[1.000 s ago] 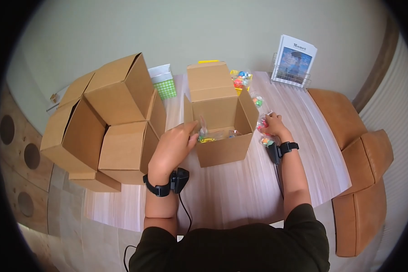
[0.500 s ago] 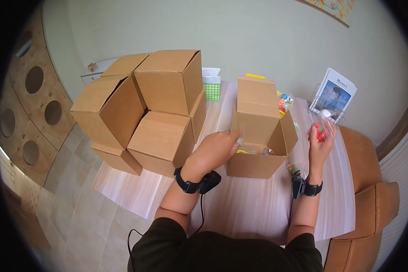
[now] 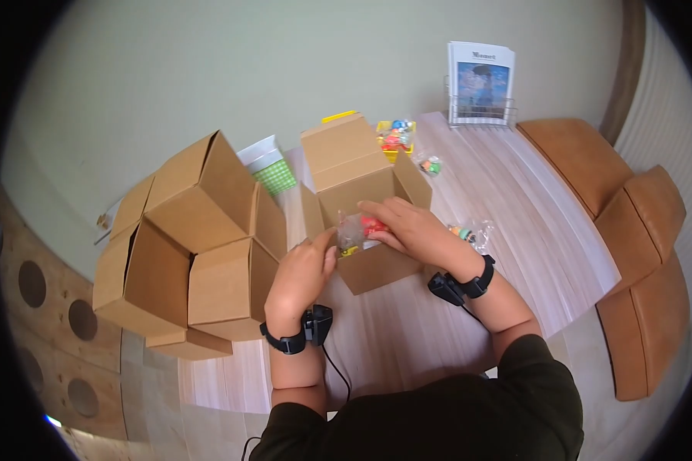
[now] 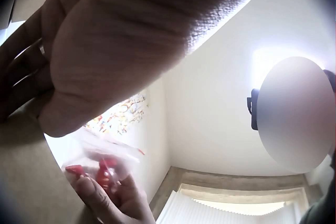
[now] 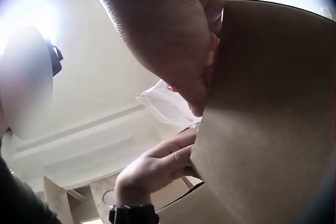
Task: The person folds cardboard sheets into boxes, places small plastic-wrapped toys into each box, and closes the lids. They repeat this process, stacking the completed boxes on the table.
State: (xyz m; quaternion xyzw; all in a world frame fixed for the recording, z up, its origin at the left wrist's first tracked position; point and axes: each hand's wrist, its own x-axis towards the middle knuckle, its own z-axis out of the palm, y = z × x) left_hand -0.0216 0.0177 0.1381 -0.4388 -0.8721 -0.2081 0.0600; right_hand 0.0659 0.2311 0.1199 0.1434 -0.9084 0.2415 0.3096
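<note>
My right hand (image 3: 409, 229) holds a clear plastic bag with a red toy (image 3: 372, 225) in it, over the open cardboard box (image 3: 377, 270). The bag's clear end points toward my left hand (image 3: 300, 275). That hand lies at the box's left front rim, its fingers reaching over the edge and the thumb apart from the index finger. In the left wrist view, the red toy (image 4: 106, 174) shows through the bag beside the right thumb. A yellow item (image 3: 349, 251) lies inside the box, near my left fingertips.
Several cardboard boxes (image 3: 219, 280) are stacked on the left. Behind the open box stand a green checked bag (image 3: 275, 175) and a yellow basket (image 3: 397, 155) of bagged toys. Bagged toys (image 3: 430, 165) lie to the right. A wire rack (image 3: 480, 115) holds prints; a brown leather seat (image 3: 565, 161) adjoins the table.
My right hand has picked up the bagged red toy from the table right of the box, lifted it and brought it left over the box. My left hand has stayed at the rim.
</note>
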